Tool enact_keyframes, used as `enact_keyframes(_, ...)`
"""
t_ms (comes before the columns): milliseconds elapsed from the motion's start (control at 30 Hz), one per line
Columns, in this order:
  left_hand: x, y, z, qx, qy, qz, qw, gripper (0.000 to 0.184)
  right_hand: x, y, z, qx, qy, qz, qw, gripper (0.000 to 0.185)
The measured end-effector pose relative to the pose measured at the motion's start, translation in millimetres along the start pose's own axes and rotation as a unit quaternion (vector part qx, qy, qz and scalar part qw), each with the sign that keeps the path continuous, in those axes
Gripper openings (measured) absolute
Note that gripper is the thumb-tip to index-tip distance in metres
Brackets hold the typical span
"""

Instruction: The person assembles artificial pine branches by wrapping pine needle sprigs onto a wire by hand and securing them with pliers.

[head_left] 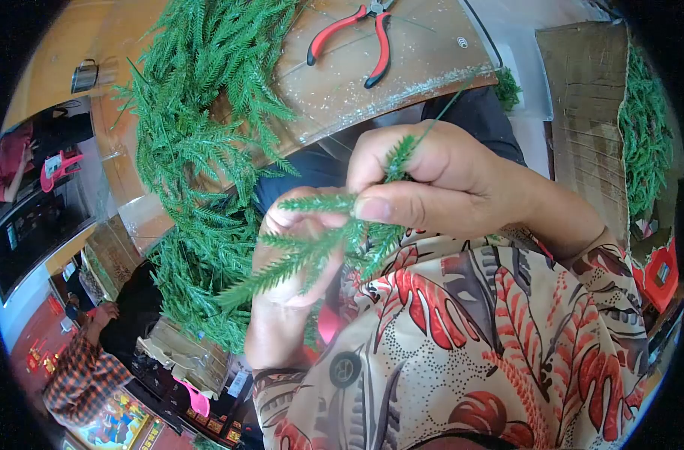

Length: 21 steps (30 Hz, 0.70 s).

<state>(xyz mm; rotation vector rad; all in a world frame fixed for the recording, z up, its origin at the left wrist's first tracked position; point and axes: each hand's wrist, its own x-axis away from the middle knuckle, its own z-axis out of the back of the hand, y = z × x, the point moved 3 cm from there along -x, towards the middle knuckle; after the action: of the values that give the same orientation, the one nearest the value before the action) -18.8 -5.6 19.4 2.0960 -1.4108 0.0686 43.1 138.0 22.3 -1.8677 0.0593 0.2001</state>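
Both of my hands meet on one green artificial pine sprig point(312, 259) above my lap. My right hand point(439, 180) pinches its upper part between thumb and curled fingers, and a thin green stem sticks up past the knuckles. My left hand point(289, 240) is closed around the sprig from behind; needles cover some of its fingers. Several tips fan out to the lower left. A large heap of green pine branches point(207, 90) lies on the table's left part. Red-handled pliers point(379, 37) rest on the table point(432, 52), beyond my hands.
White flecks lie along the table's near edge. At right, a cardboard box point(586, 112) stands beside more greenery point(646, 135). A metal cup point(85, 75) is at upper left. A person in a checkered shirt point(87, 379) is at lower left, another person in red point(12, 161) at far left.
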Motion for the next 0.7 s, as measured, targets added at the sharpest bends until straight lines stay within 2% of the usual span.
enact_keyframes(100, 1, 2, 7, 0.026, -0.004, 0.042, 0.999, 0.018, -1, 2, 2, 0.023, -0.001, 0.034, 0.999, 0.015)
enact_keyframes(200, -2, 1, 0, -0.111, 0.041, 0.043, 0.992, 0.026, -2, 3, 4, -0.012, 0.0, 0.019, 1.0, 0.015)
enact_keyframes(300, 7, 3, 0, -0.208, 0.106, 0.085, 0.969, 0.032, -1, 5, 5, 0.005, -0.022, 0.01, 1.0, 0.015)
enact_keyframes(333, 5, 5, 11, -0.171, 0.011, 0.121, 0.978, 0.038, -1, 5, 5, 0.021, -0.033, 0.006, 0.999, 0.016)
enact_keyframes(400, 0, 13, 9, -0.183, -0.032, 0.162, 0.969, 0.038, -1, 3, 6, 0.067, -0.061, -0.004, 0.996, 0.016)
enact_keyframes(500, 2, 15, 3, -0.224, -0.049, 0.178, 0.957, 0.043, -2, 3, 4, 0.046, -0.073, 0.013, 0.996, 0.022)
enact_keyframes(567, 2, 12, 5, -0.223, -0.053, 0.175, 0.957, 0.044, -2, 2, 3, 0.041, -0.082, -0.014, 0.996, 0.022)
enact_keyframes(600, -1, 13, 6, -0.25, -0.075, 0.173, 0.95, 0.036, -2, 1, 2, 0.038, -0.087, -0.028, 0.995, 0.022)
enact_keyframes(700, -3, 10, -3, -0.368, -0.11, 0.043, 0.922, 0.028, -1, -1, 6, 0.095, -0.097, -0.022, 0.991, 0.023)
